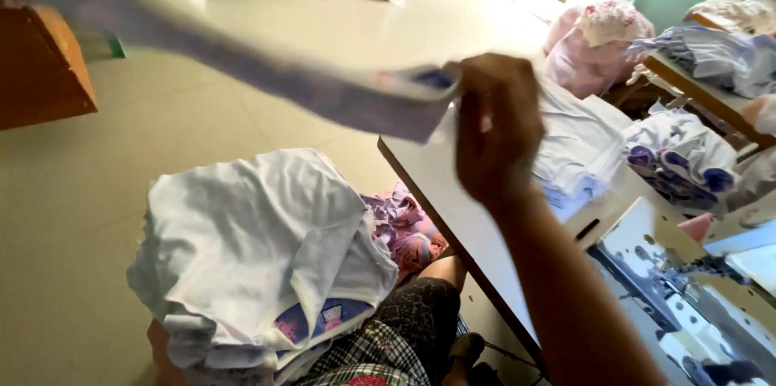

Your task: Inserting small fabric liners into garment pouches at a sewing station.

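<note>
Head view shows a white table (453, 192) over a pale tiled floor (73, 192) lying open toward 9 o'clock, its edge running toward 5 o'clock beside a stack of white garments (259, 248), while the right hand (497, 127) pinches a blurred white-and-purple cloth (323, 95) stretching toward 10 o'clock; the left hand is out of sight.
</note>
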